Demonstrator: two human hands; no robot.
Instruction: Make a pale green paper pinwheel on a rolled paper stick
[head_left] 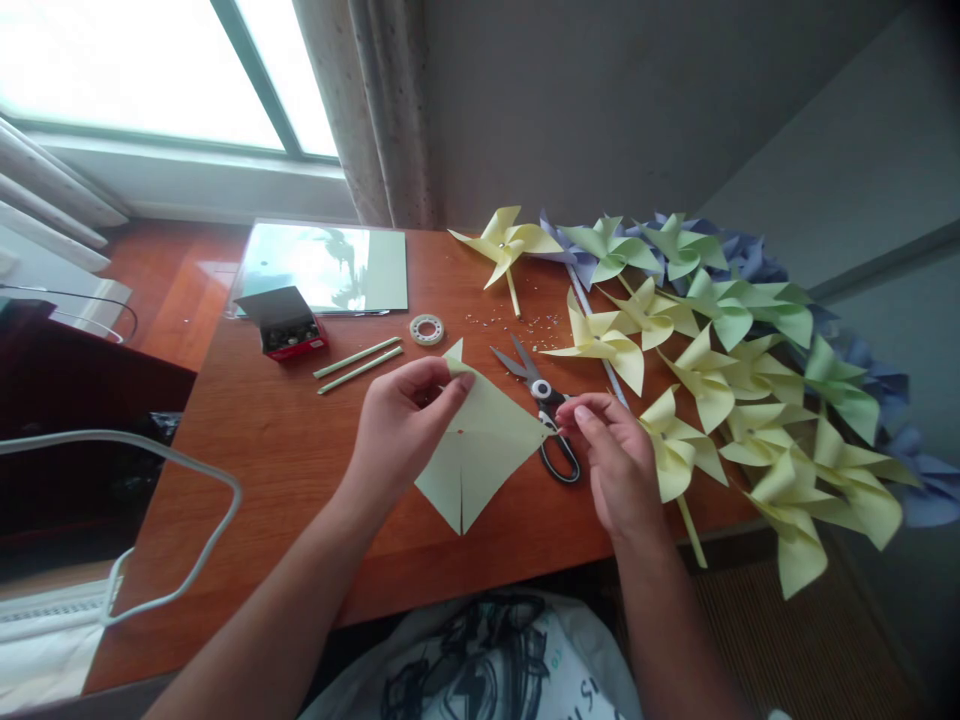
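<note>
A pale yellow-green paper square [491, 455], slit in from its corners and marked with a small reddish dot near its middle, is pinched by its upper edge in my left hand [401, 425]. Just off the paper's right corner, my right hand [619, 460] has thumb and forefinger pressed together. Something tiny and thin seems to stick out from that pinch toward the corner; I cannot make out what it is. Scissors [541, 390] with black-and-white handles lie open on the table, partly behind the paper and close to my right hand.
Finished yellow [600, 340], green [731, 300] and purple paper pinwheels crowd the wooden table's [300, 500] right side. Left of centre are two paper sticks [360, 368], a tape roll [427, 330] and an open red box [296, 342] of small pieces. Behind them lies a glossy sleeve [322, 265].
</note>
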